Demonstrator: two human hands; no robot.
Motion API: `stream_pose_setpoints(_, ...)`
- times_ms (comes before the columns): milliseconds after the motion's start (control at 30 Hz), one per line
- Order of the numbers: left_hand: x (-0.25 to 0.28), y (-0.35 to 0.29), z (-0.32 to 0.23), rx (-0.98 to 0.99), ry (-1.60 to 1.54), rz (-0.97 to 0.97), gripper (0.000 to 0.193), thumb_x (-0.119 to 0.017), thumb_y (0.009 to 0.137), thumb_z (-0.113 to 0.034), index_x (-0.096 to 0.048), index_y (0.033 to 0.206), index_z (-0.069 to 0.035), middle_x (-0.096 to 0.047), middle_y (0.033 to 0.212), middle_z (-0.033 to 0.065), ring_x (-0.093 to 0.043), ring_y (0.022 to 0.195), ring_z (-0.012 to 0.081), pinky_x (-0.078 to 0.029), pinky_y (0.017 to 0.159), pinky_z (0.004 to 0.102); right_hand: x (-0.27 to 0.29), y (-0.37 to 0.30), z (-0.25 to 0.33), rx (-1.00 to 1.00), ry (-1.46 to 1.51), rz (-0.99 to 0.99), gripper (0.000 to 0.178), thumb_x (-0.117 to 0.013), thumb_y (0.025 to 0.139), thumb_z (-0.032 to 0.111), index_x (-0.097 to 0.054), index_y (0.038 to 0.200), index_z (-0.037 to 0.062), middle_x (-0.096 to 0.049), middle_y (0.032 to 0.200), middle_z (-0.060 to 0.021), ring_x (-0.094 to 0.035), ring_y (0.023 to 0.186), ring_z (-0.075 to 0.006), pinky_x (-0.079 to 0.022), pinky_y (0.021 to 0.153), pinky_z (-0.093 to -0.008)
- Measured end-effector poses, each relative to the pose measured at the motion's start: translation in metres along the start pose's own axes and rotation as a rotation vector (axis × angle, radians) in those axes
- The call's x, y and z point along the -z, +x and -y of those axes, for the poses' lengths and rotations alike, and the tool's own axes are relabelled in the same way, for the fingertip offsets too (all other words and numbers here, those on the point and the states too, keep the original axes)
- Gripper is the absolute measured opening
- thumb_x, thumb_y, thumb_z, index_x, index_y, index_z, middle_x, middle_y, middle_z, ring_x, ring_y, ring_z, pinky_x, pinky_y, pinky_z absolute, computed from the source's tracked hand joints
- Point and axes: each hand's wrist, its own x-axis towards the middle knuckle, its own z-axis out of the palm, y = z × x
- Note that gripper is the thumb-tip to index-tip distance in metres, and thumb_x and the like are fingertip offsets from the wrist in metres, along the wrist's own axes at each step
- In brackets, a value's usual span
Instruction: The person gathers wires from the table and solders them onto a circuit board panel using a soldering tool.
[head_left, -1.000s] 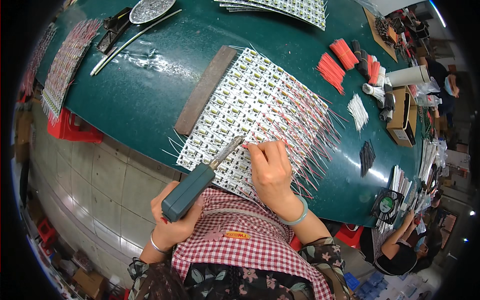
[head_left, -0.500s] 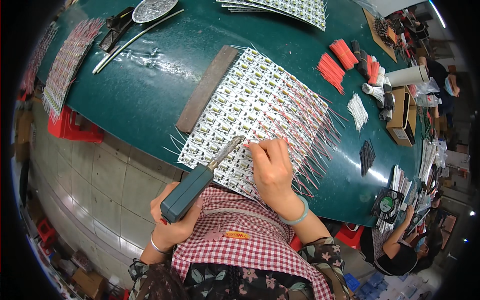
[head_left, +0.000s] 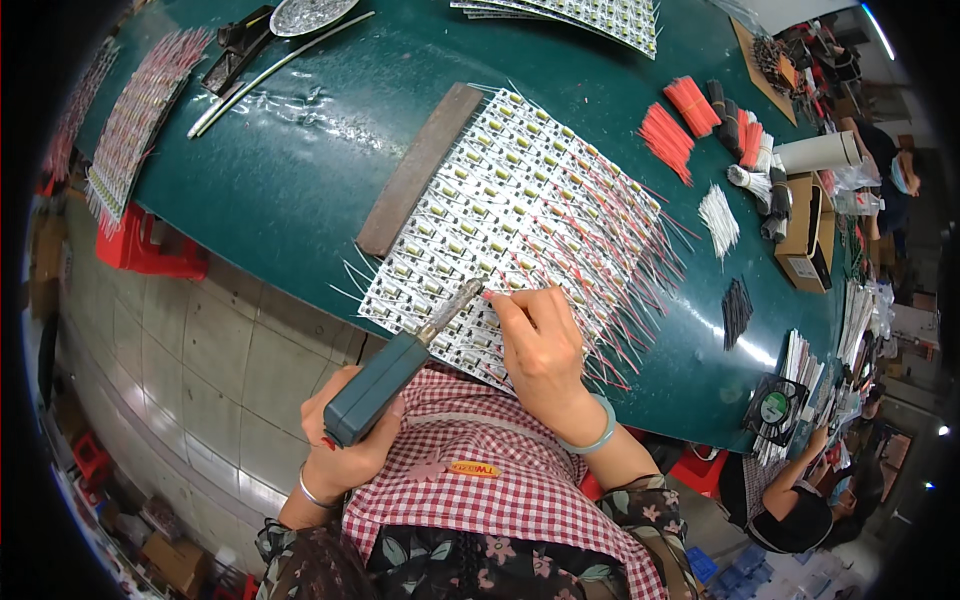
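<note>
My left hand (head_left: 350, 430) is wrapped round the dark green handle of a soldering iron (head_left: 378, 388). Its metal tip reaches up and right over a white circuit board panel (head_left: 440, 235) studded with small yellowish parts. Close beside that tip, my right hand (head_left: 545, 345) pinches what looks like a thin red wire (head_left: 488, 295), mostly hidden by the fingers. Red wires (head_left: 630, 290) stick out in rows from the panel's right part, and short pale leads show at its left edge. A brown bar (head_left: 420, 170) lies along the panel's upper left side.
Bundles of red wires (head_left: 667, 143), white wires (head_left: 718, 222) and black wires (head_left: 737, 312) lie on the green table (head_left: 270, 190) at right, near a cardboard box (head_left: 803, 235) and small fan (head_left: 775, 408). Another wired panel (head_left: 140, 130) is far left; stacked panels (head_left: 590, 20) lie at the back.
The iron's tip and my right fingertips have shifted slightly down and left on the panel. Both hands keep their grip. The table's things appear slightly shifted in view.
</note>
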Motion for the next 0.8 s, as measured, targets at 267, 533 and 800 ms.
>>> stream_pose_setpoints(267,-0.0007,-0.0028,0.0009,0.087,-0.047,0.031,0.020,-0.074,0.075,0.001,-0.063,0.092,0.005,-0.065,0.082,0.0106,-0.062,0.066,0.0138,-0.048,0.059,0.0259,-0.0006,0.0010,0.0021,-0.004,-0.015,0.001,0.025,-0.065,0.074,-0.007,-0.065,0.098,-0.0043,-0.055,0.085,-0.0101,-0.052,0.077,-0.0249,-0.046,0.064,-0.0339)
stream_pose_setpoints(533,-0.0018,-0.0027,-0.0014,0.124,-0.048,0.027,0.019,-0.074,0.075,0.000,-0.062,0.089,0.004,-0.062,0.075,0.0088,-0.060,0.060,0.0151,-0.047,0.056,0.0273,-0.0005,0.0015,0.0032,-0.020,-0.011,0.001,0.029,-0.067,0.070,-0.011,-0.067,0.098,-0.0025,-0.057,0.083,-0.0111,-0.055,0.075,-0.0261,-0.046,0.063,-0.0354)
stream_pose_setpoints(800,0.0006,-0.0064,0.0013,0.026,-0.046,-0.012,0.017,-0.072,0.074,0.002,-0.067,0.090,0.005,-0.062,0.081,0.0108,-0.061,0.064,0.0191,-0.048,0.058,0.0280,-0.0005,-0.0003,0.0023,0.009,-0.030,0.029,0.027,-0.064,0.075,-0.006,-0.065,0.101,-0.0050,-0.054,0.085,-0.0113,-0.052,0.079,-0.0264,-0.046,0.066,-0.0353)
